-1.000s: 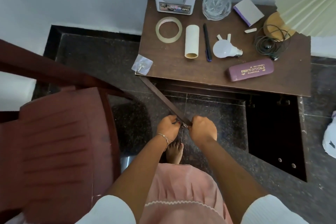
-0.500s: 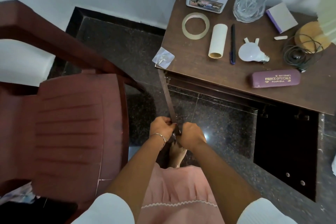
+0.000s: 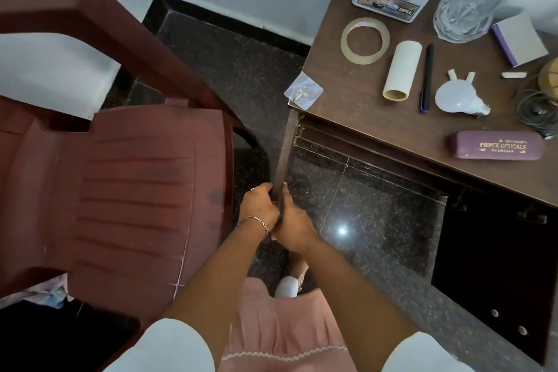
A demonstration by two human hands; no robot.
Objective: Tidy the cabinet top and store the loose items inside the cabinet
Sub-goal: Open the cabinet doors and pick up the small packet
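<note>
- Currently every loose item is lying on the brown wooden cabinet top [image 3: 347,106]: beige tape ring [image 3: 365,60], cream cardboard tube [image 3: 401,69], dark pen [image 3: 428,75], white bulb [image 3: 456,98] and purple spectacle case [image 3: 498,145].
- The left hand [image 3: 261,208] and right hand [image 3: 294,226] are together gripping the free edge of the thin brown left cabinet door [image 3: 285,148], which is standing open.
- The dark right cabinet door [image 3: 498,266] is hanging open too.
- By judgement, only the opening stage is being completed; all storing is remaining.
- The top is hiding the cabinet interior, and the frame edge is cutting off the clear glass vase [image 3: 471,6].
</note>
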